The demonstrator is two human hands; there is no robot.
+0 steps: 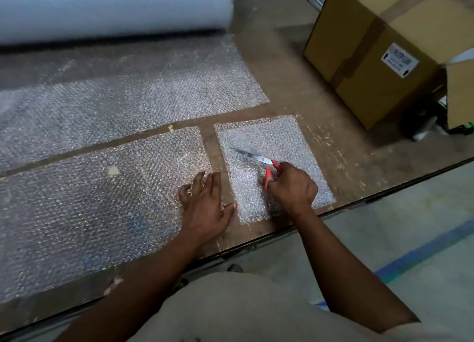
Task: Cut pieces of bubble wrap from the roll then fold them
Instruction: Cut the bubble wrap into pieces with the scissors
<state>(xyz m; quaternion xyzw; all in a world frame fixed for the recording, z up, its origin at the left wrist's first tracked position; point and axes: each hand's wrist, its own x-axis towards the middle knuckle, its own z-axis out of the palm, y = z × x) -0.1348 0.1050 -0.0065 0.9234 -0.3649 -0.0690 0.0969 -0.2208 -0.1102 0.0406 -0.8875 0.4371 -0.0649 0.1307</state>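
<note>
Your right hand (291, 187) grips the red-handled scissors (259, 162), blades over the small cut rectangle of clear bubble wrap (295, 146) beneath it. Your left hand (205, 200) lies open, fingers spread, on the long cut strip (89, 200) beside it. Cutting partly done; nothing folded. Big white roll (112, 8) sits beyond both hands.

One big white roll of bubble wrap (112, 8); two cut clear bubble-wrap sheets, a long one (89, 208) and a small one (272, 146); one pair of red-handled scissors (259, 162); one brown cardboard box (372, 46); two hands.
</note>
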